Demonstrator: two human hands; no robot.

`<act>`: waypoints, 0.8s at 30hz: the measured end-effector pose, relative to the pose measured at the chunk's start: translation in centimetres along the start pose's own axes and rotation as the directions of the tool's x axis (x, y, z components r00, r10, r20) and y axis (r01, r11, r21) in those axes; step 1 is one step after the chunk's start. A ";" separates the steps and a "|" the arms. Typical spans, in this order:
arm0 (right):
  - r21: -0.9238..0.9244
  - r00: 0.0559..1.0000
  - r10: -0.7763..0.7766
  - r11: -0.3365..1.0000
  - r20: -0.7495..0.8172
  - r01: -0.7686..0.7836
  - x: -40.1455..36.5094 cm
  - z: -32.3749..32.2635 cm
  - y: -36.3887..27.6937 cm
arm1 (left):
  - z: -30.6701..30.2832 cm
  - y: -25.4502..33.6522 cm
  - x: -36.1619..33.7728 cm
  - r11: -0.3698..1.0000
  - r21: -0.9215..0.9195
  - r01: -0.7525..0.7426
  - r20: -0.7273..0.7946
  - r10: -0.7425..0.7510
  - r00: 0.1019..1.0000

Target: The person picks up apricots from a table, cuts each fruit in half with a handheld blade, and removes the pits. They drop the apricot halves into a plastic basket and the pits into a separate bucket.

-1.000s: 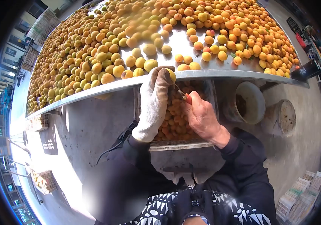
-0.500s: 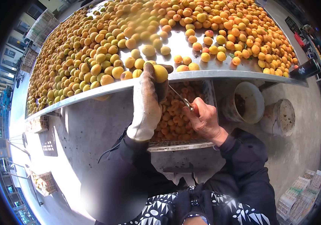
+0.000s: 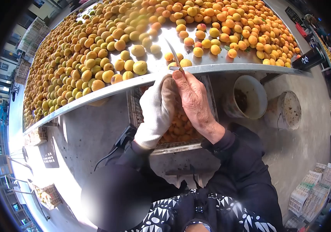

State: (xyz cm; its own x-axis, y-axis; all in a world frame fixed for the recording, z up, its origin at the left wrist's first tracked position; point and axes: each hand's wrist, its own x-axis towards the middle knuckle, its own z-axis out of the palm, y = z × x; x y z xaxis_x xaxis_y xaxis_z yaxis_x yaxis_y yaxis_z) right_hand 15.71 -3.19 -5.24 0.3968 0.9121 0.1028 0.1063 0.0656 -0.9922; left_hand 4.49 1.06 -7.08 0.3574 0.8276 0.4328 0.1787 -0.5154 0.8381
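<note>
My left hand [image 3: 155, 106], in a white glove with a brown-stained palm side, is closed at the table's front edge; what its fingers hold is hidden. Bare and pressed against it, my right hand [image 3: 196, 104] is wrapped round a knife [image 3: 173, 51], whose thin curved blade points up and away over the metal table [image 3: 227, 69]. Orange and yellow-green apricots [image 3: 92, 63] cover much of the tabletop. Beneath my hands, a crate [image 3: 175, 148] under the table edge holds many orange pieces of fruit.
Two dirty white buckets [image 3: 264, 102] [image 3: 291, 110] stand on the floor to the right of the crate. Stacked crates [image 3: 312, 193] are at the lower right. More crates [image 3: 49, 196] stand on the left, and a black object [image 3: 308, 59] sits at the table's right corner.
My right hand has moved up and left to meet my left hand, and the knife now points upward. The yellow apricot that was in my left hand no longer shows there.
</note>
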 end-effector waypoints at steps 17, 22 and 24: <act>-0.320 0.764 -0.644 0.717 0.035 0.619 1.0 -0.3 3.8 | 2.6 0.6 -1.3 0.833 -0.474 0.285 -0.111 -0.378 0.919; -0.405 0.704 -0.697 0.609 0.138 0.682 1.3 -0.3 4.7 | 1.8 -0.2 -1.1 0.602 -0.627 0.495 0.050 -0.603 0.796; -0.372 0.731 -0.674 0.655 0.104 0.657 1.3 0.0 4.9 | 1.2 0.3 -0.8 0.525 -0.662 0.535 0.102 -0.644 0.758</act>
State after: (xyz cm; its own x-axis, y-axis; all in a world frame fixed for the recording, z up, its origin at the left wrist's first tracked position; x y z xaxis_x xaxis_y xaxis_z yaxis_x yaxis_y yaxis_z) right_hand 16.70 -1.72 -9.93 0.1236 0.6646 0.7369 0.6698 0.4920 -0.5561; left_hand 5.35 0.03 -7.56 0.2498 0.9367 -0.2453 -0.3221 0.3193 0.8912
